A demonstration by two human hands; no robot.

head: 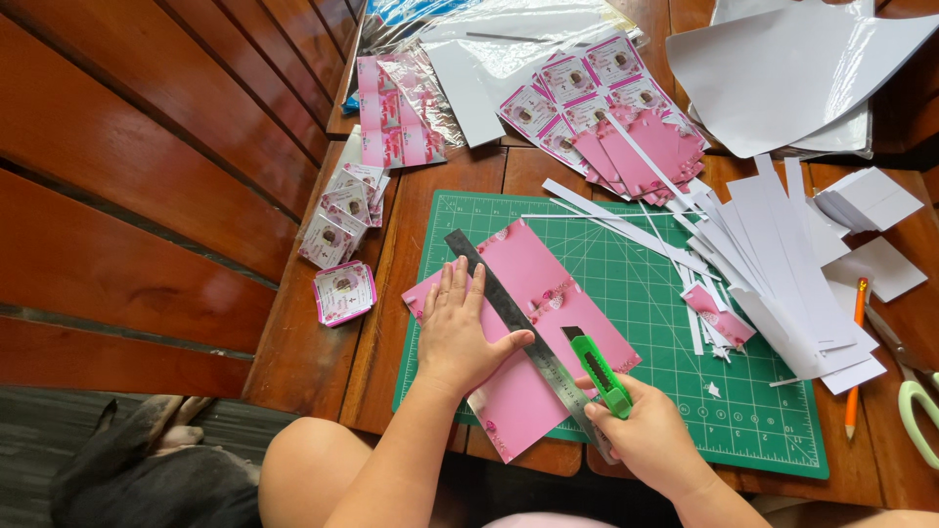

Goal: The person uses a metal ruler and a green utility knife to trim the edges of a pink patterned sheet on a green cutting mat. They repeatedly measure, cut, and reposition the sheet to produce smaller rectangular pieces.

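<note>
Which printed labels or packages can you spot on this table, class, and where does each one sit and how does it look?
Folded pink box: left of the green cutting mat, squarish, pink rim, pale face.
Stack of flat box blanks: behind that box, pale with pink.
Printed label sheet: behind the mat, white-edged pink squares.
Pink strip sheet: far left, glossy.
Pink sheet: under the left hand.
</note>
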